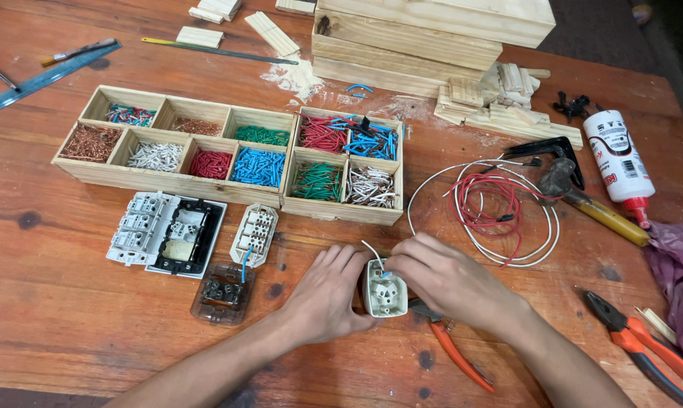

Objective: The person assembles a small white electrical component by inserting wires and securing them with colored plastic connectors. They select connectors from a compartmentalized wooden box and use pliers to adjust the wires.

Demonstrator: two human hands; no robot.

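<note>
My left hand (330, 295) grips the side of a small white socket module (384, 289) that stands on the wooden table (69, 302). My right hand (443, 276) pinches at the module's top edge, where a short white wire (372, 249) and a blue wire end stick out. The module's face with three holes points toward me. Orange-handled cutters (455, 351) lie on the table just under my right wrist.
Two wooden trays (168, 181) (341, 211) hold sorted coloured wire pieces. White switch modules (141, 227), a terminal block (254, 234) and a clear cover (222, 293) lie left. Coiled red and white wires (500, 208), a hammer (583, 200), glue bottle (617, 159) and pliers (644, 344) lie right.
</note>
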